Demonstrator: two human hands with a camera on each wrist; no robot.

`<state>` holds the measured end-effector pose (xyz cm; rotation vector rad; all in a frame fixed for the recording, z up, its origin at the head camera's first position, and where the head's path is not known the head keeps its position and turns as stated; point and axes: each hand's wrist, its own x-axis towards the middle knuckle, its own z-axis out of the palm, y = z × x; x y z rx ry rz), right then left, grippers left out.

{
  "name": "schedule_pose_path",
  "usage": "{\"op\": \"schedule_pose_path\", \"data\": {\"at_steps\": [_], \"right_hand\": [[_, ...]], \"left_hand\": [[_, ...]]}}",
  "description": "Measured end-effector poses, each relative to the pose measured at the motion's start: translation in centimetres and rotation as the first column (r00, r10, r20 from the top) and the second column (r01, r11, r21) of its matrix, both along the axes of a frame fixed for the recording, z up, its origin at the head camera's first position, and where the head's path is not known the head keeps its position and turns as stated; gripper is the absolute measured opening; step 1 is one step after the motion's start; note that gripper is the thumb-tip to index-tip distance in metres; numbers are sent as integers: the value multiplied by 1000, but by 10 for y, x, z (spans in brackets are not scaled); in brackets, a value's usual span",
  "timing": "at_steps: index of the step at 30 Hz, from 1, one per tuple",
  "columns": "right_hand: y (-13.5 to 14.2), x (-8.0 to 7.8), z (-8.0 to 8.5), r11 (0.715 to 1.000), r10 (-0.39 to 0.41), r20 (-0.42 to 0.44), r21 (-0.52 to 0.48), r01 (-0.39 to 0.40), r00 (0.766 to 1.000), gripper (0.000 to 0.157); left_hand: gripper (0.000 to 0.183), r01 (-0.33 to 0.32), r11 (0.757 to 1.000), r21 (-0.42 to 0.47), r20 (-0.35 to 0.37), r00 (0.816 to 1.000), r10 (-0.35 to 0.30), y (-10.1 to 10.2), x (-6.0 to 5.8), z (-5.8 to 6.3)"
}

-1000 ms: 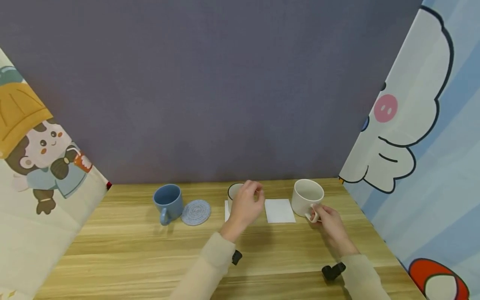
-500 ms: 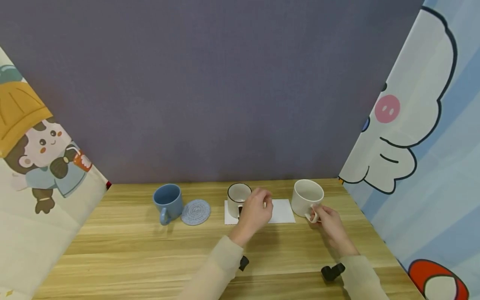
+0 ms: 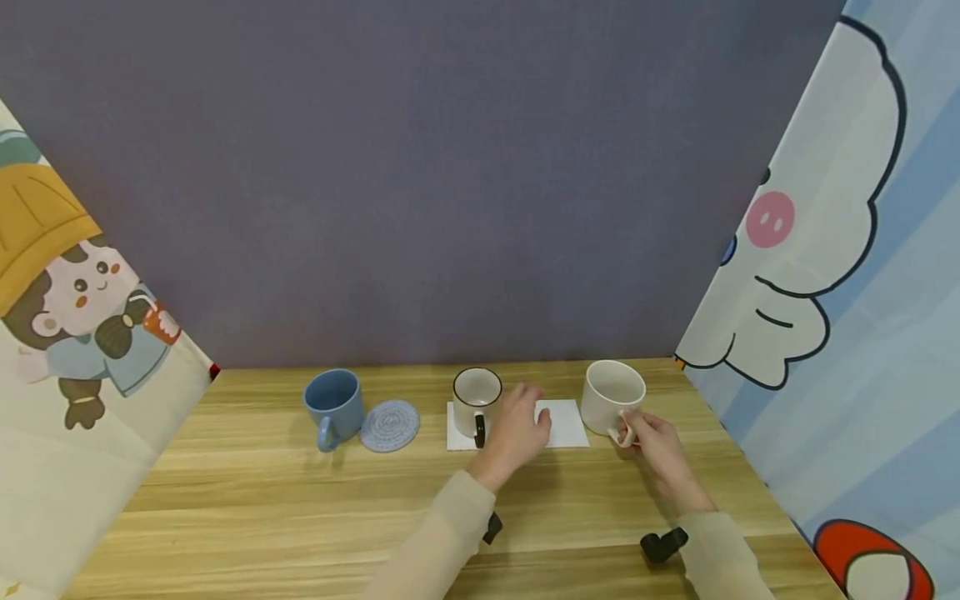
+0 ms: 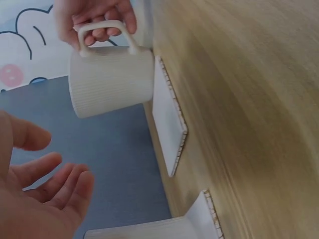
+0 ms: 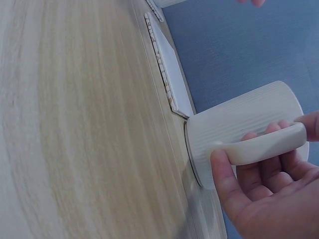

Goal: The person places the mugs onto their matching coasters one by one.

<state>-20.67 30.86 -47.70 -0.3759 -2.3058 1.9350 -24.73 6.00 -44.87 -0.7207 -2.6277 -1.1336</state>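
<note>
My right hand (image 3: 663, 454) grips the handle of a plain white ribbed mug (image 3: 602, 402), which is upright at the right. In the right wrist view, fingers curl through the mug's handle (image 5: 264, 147). A white square coaster (image 3: 567, 427) lies just left of that mug. Above this coaster's left part hovers my left hand (image 3: 516, 437), its fingers loosely bent and holding nothing, as the left wrist view shows. Beside it, a white mug with a black rim and black handle (image 3: 467, 417) stands on another white square coaster (image 3: 454, 442), partly hidden.
Farther left on the wooden table (image 3: 285, 500) stand a blue mug (image 3: 341, 412) and, next to it, a round blue-grey woven coaster (image 3: 390, 425). A dark grey panel (image 3: 450, 208) rises behind the table. Printed cloths (image 3: 847, 400) hang at both sides.
My left hand has moved right, away from the black-rimmed mug, uncovering its handle, and its fingers have spread a little. The right hand and the plain white mug stay where they were.
</note>
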Motion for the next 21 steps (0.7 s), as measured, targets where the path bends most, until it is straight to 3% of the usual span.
{"op": "schedule_pose_path", "data": {"at_steps": [8,15,21], "right_hand": [[1,0,1,1000,-18,10,3,17,1000,44],[1,-1,0,1000,-16,11,2,16,1000,44],[1,-1,0,1000,-14,16,10,14,1000,43]], "left_hand": [[43,20,997,-76,81,997,-14,4,-3,-8],[51,28,995,-98,185,983,-9,6,-5,-13],[44,7,984,-177,137,990,17,8,-7,-28]]}}
